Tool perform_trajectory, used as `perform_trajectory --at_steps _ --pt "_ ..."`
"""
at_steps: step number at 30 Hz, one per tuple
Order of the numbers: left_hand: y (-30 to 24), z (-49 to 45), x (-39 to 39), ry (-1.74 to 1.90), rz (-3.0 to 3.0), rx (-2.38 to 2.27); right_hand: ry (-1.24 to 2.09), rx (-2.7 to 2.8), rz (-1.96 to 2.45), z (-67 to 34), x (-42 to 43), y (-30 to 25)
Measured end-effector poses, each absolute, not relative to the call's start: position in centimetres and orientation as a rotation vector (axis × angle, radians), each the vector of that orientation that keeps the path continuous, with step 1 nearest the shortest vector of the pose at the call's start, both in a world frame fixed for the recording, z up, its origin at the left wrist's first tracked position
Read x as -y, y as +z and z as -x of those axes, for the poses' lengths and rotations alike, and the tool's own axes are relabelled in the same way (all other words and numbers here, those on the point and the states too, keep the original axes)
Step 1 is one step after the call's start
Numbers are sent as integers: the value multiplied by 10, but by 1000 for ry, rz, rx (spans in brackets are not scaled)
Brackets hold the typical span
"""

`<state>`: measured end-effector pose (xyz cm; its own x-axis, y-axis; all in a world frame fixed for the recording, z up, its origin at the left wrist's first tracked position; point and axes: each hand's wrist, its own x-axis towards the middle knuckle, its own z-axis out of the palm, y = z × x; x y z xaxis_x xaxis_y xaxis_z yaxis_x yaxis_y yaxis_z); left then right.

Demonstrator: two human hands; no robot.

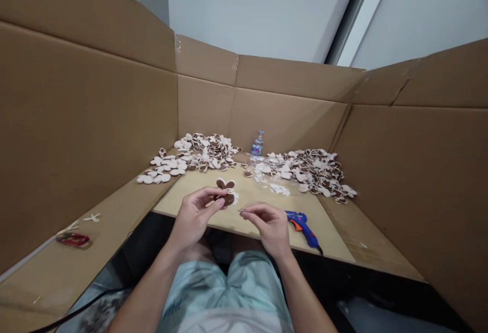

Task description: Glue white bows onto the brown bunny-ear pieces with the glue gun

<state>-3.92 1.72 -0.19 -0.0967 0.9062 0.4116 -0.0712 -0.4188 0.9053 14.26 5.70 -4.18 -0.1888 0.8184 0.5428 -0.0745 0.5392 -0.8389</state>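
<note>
A glue gun (305, 227) lies right on the board (331, 226).

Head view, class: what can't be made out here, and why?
In the head view:
- Rabbit-shaped piece: partly covered by the left hand.
- Glue gun: front tip hidden behind the right hand.
- Tiny object in the right fingertips: too small to identify.
- Bottle label: small print unreadable.

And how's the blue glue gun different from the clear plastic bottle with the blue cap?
The blue glue gun lies on its side; the clear plastic bottle stands upright. The glue gun is beside the right hand; the bottle is farther back. The glue gun has an orange trigger; the bottle has a blue cap. Both have blue parts.
</note>
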Motion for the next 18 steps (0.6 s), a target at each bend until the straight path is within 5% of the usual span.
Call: perform_trajectory --at_steps 18 --pt "2 26 -12 1595 -1515 -952 576 1560 640 -133 -34 -22"
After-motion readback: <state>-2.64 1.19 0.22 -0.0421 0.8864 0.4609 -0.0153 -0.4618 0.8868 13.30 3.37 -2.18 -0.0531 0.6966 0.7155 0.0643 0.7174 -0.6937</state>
